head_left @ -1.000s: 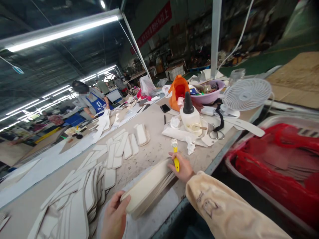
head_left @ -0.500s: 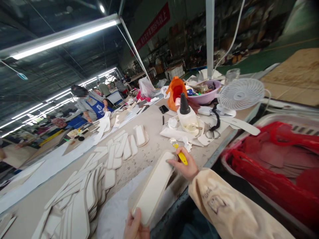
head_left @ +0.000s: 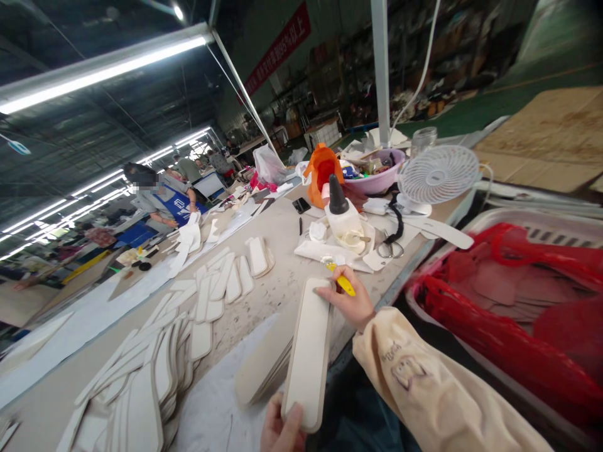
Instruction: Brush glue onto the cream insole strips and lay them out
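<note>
Pale panel (head_left: 309, 351), long, round-cornered, tan along its edge: at the lower centre of the frame, tilted, held between two hands. Left hand (head_left: 285, 428), bottom centre: thumb flat on the panel's lower end, fingers behind, closed on it. Right hand (head_left: 352, 302), right of centre: thumb on the face of the panel's upper end; the same hand grips a yellow handle (head_left: 347, 286) whose tip carries white matter. Fingers under the panel hidden from where I stand; their spread there I cannot tell.

Just left of the panel, a stack of like pieces (head_left: 264, 364) lies over a white sheet (head_left: 207, 411). Lower left: many more pale pieces (head_left: 141, 389), overlapping in a fan. Centre right, on the worktop (head_left: 277, 295): white bottle (head_left: 342, 225) with dark nozzle, scissors (head_left: 396, 252) near it. Right edge: basket (head_left: 459, 361) with red lining. Left, beyond the worktop: co-worker in blue apron (head_left: 178, 204).
</note>
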`<state>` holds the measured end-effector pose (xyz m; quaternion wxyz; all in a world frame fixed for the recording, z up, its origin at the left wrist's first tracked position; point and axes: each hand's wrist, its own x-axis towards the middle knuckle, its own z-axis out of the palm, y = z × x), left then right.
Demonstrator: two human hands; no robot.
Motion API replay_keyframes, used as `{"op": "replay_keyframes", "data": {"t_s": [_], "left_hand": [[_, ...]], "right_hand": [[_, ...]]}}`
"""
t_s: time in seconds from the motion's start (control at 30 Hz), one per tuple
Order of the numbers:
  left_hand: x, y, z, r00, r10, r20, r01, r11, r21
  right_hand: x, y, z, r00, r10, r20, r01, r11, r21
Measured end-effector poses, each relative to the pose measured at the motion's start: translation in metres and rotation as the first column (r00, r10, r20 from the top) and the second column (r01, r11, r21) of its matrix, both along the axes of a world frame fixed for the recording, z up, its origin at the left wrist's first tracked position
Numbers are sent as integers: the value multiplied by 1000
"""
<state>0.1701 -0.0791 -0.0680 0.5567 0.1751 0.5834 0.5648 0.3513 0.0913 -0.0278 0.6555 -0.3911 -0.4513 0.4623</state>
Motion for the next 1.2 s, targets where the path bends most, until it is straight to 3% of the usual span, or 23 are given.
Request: {"op": "replay_keyframes", "data": {"t_s": [0.1, 0.17, 0.3, 0.6, 0.97, 1.2], "left_hand": [[10, -3, 17, 983, -155, 94, 156, 988, -2], [16, -5, 25, 936, -307, 171, 313, 950, -12], [26, -7, 27, 841, -494, 219, 514, 857, -42], [43, -6, 3, 885, -463, 48, 463, 866, -191], [37, -7, -1, 883, -465, -62, 447, 874, -189], [36, -7, 5, 893, -448, 36, 447, 878, -168]], "right_hand": [[1, 0, 3, 1000, 8, -23, -7, 1000, 9], [-1, 1, 3, 998, 18, -66, -18, 1000, 2], [-6, 3, -1, 992, 31, -119, -36, 999, -40], [-10, 0, -3, 1000, -13, -19, 12, 999, -49], [-8, 3, -8, 999, -43, -5, 43, 998, -35], [-6, 5, -8, 999, -42, -11, 42, 999, -23]]}}
